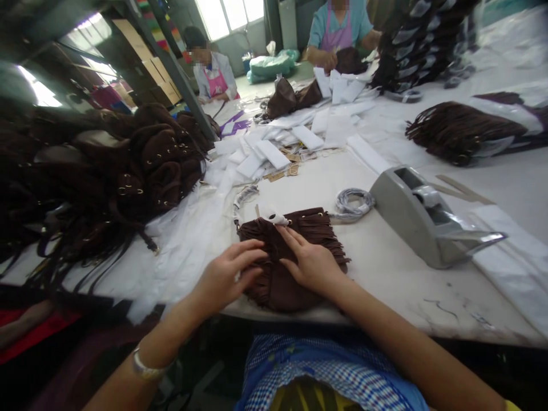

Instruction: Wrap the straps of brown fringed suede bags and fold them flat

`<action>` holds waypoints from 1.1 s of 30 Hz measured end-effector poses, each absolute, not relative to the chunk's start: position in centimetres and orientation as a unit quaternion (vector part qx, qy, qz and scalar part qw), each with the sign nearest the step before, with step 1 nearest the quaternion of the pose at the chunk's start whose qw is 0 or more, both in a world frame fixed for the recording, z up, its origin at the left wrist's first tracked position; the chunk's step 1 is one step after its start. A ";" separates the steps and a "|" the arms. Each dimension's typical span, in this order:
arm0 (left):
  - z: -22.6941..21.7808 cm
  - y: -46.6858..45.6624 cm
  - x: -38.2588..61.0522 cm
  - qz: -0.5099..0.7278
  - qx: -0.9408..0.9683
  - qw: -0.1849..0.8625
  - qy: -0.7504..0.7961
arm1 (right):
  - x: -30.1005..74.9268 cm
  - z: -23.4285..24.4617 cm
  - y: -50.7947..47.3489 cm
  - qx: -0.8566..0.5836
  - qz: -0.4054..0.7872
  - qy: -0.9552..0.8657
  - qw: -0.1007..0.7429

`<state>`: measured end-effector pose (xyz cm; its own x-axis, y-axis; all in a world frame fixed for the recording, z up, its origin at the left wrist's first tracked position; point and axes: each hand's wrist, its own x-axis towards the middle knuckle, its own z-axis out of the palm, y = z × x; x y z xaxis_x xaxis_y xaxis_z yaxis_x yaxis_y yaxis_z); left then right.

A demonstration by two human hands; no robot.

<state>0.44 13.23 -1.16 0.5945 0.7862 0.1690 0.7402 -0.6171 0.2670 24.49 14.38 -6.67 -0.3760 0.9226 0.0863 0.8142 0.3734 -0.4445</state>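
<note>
A brown fringed bag (314, 228) lies flat at the near edge of the white table (385, 274). A small white packet (277, 217) rests at the bag's top. My left hand (226, 274) lies on the bag's left side with its fingers stretched across the fringe. On the middle of the bag is my right hand (310, 260), fingers extended and pressing the fringe, the fingertips close to the white packet. Neither hand grips anything.
A grey tape dispenser (422, 217) stands right of the bag, a coiled cord (353, 202) beside it. Brown bags are heaped at left (128, 165) and far right (462, 131). White paper pieces (274, 151) cover the middle. Two people work at the far end.
</note>
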 end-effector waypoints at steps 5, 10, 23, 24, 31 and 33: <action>-2.7 14.8 3.2 0.020 0.936 0.167 0.309 | 24.7 -6.6 14.3 -0.527 0.170 -0.817 0.162; -3.3 15.4 -2.2 -0.060 0.930 0.160 0.327 | 24.8 -6.8 14.1 -0.529 0.171 -0.812 0.178; -1.3 13.8 0.2 0.053 0.911 0.179 0.368 | 24.9 -7.0 13.9 -0.522 0.166 -0.817 0.178; -1.7 14.1 1.2 0.050 0.919 0.194 0.341 | 24.9 -7.0 13.9 -0.521 0.166 -0.818 0.177; -3.3 15.8 -1.2 -0.046 0.919 0.197 0.339 | 25.1 -6.9 13.8 -0.518 0.179 -0.814 0.194; -2.7 15.8 -2.0 -0.076 0.930 0.152 0.325 | 25.1 -6.9 13.8 -0.516 0.189 -0.812 0.195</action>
<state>-2.01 15.85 -2.73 0.7768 0.5819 -0.2408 0.6283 -0.7422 0.2332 25.05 13.84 -6.90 -0.3917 0.9120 0.1222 0.7643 0.3964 -0.5086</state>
